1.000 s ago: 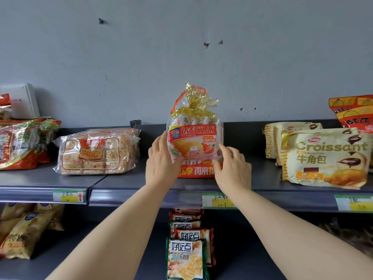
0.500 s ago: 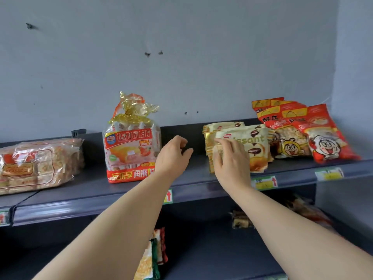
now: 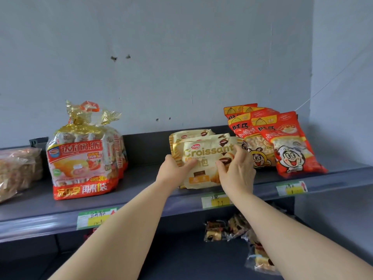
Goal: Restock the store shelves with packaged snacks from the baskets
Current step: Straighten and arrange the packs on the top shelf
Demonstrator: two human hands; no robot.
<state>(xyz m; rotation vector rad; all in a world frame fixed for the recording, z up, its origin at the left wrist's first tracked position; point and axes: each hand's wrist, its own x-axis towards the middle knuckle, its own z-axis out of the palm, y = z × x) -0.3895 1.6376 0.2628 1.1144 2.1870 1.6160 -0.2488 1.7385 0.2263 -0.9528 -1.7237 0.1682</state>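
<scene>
done with the cake bag [image 3: 84,158], left standing free on the shelf [image 3: 145,178], and shifted right to grip the front croissant pack [image 3: 205,158] at both edges with left hand [image 3: 173,171] and right hand [image 3: 237,174], apparently straightening it.

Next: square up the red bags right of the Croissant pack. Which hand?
Right, likely. The right hand holds the right edge of the Croissant pack, close beside the red bags; the left hand grips its left edge, pack in between.
</scene>
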